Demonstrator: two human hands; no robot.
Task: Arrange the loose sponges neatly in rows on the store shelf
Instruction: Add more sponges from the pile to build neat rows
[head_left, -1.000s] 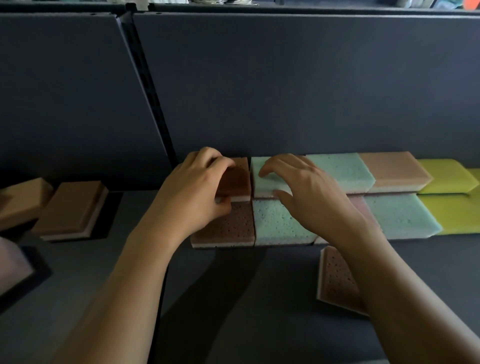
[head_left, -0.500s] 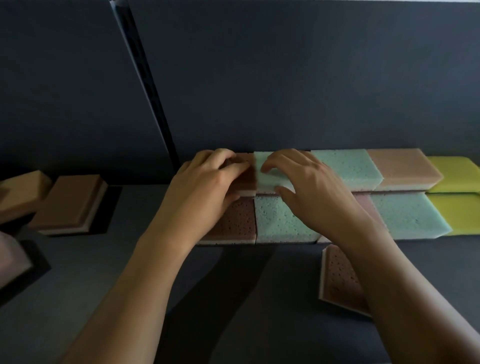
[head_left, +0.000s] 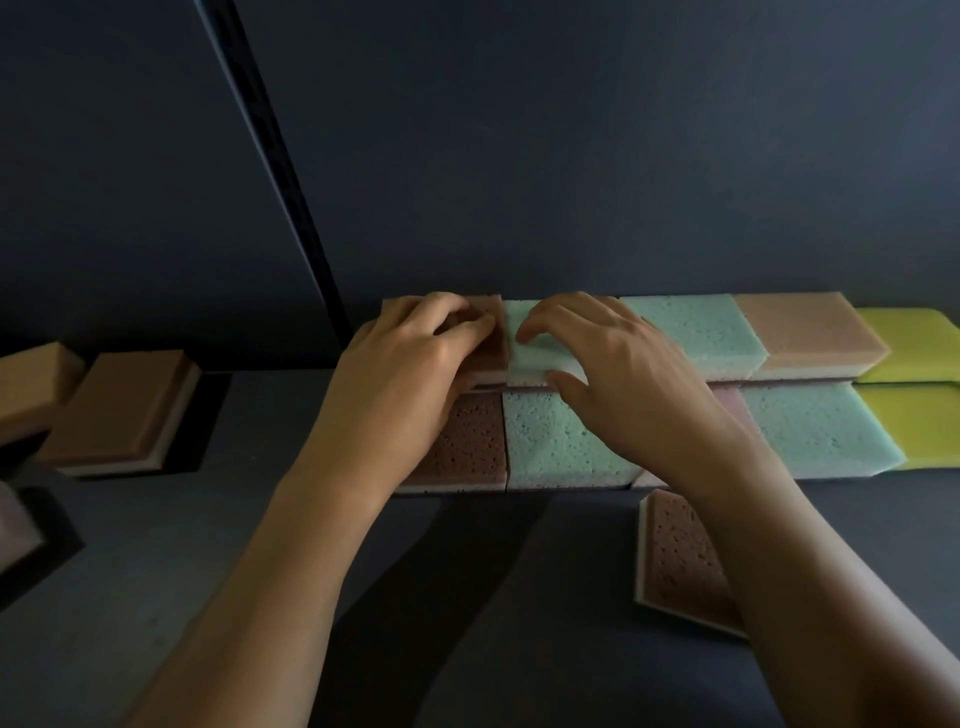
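Dark grey shelf (head_left: 156, 597), dark back panel (head_left: 571, 156). The left hand (head_left: 410, 374) curls over the brown sponge (head_left: 496, 340) at the left end of the rear row (head_left: 810, 332); its thumb is mostly hidden, so this is probably a grip. The right hand (head_left: 618, 364) pinches the adjoining mint sponge (head_left: 530, 353), fingertips on top, thumb at its front edge. The front row (head_left: 561, 441) touches the rear row at 6 o'clock. A loose speckled sponge (head_left: 675, 556) lies at 5 o'clock; two tan sponges (head_left: 124, 410) sit at 9 o'clock, well apart.
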